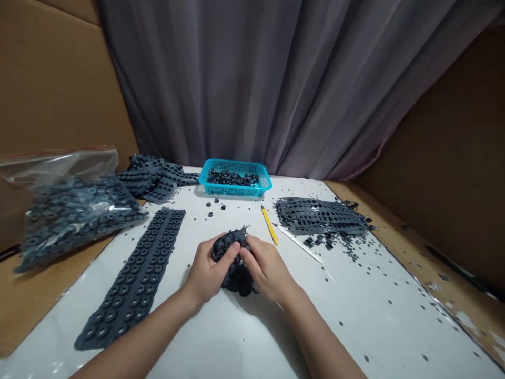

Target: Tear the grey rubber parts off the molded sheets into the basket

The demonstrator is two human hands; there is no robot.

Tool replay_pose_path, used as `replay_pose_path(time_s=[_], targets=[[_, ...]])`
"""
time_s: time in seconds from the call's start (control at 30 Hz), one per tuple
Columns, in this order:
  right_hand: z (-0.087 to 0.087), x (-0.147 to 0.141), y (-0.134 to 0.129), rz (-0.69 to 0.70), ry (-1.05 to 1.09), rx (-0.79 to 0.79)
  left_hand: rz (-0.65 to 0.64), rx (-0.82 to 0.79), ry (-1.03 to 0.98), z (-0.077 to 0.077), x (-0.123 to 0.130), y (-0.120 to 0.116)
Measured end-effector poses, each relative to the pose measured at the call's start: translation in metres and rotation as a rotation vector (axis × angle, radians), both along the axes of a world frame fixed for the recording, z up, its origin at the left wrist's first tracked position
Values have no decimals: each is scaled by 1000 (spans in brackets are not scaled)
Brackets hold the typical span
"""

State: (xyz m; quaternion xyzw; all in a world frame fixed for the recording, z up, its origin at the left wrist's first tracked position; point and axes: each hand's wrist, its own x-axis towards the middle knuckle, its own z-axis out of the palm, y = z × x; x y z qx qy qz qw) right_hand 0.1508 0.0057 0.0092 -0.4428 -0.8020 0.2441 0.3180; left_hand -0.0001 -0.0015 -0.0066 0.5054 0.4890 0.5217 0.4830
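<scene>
Both hands meet over the middle of the white table, gripping a crumpled dark rubber sheet [236, 279] with bumps and ragged edges. My left hand [209, 268] is closed around its left side, thumb on top. My right hand [266, 266] pinches its right side, with the thumb close to the other thumb. Part of the sheet hangs below the fingers, and the palms hide some of it. To the left lies a long flat rubber sheet [136, 273] with rows of round ring-shaped parts. A yellow pen-like tool [269, 225] rests beyond my right hand.
A blue basket [264, 187] holding small black pieces stands at the back. A clear bag [79, 216] of rubber rings and piled sheets [152, 176] sit at left. Punched-out sheets [319, 216], a thin white stick [300, 243] and scattered black bits lie right. Grey curtain [236, 79] behind.
</scene>
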Motion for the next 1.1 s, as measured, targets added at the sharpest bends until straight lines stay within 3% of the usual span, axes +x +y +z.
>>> replay_pose_path(time_s=[0.33, 0.4, 0.5, 0.6, 0.87, 1.1], targets=[[4, -1, -4, 71, -73, -65, -197, -29, 18, 8, -2, 2], [1, -1, -4, 120, 21, -120, -200, -129, -60, 9, 0, 3], [-4, -2, -5, 188, 291, -279, -236, -343, -329, 12, 2, 2], [-10, -6, -5, 167, 569, -410, -266, -463, -533, 13, 3, 1], [-19, -17, -4, 89, 996, -681, -354, -606, -743, 10, 1, 3], [-15, -14, -3, 211, 1242, -973, -337, -739, -801, 3, -1, 3]])
